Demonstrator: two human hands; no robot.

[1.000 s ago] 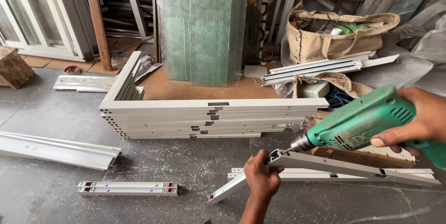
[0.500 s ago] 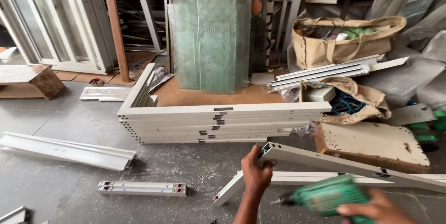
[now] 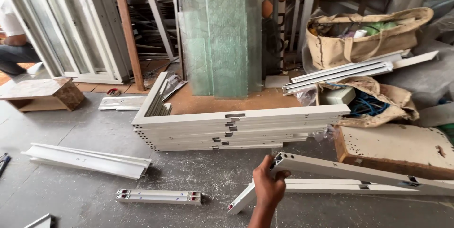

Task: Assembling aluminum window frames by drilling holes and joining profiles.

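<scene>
Only one of the person's hands point(image 3: 267, 188) shows, coming up from the bottom edge with a short stretch of forearm behind it. It is bare: no glove, no sleeve, no watch or ring that I can make out.

Dusty grey concrete floor point(image 3: 203, 176) (shavings all over) under stacked white frames point(image 3: 236, 126), loose white profiles point(image 3: 87, 159), wooden block point(image 3: 397, 147).

One hand point(image 3: 267, 186) shows, at six o'clock. Two long white bars point(image 3: 359, 173) lie at four o'clock, one short bar point(image 3: 159, 196) at seven, one channel point(image 3: 87, 160) at eight. One frame stack point(image 3: 236, 126) sits at centre. Two tan bags point(image 3: 364, 39) at two o'clock, two wood blocks point(image 3: 45, 93), several glass sheets point(image 3: 222, 39) at twelve.
</scene>
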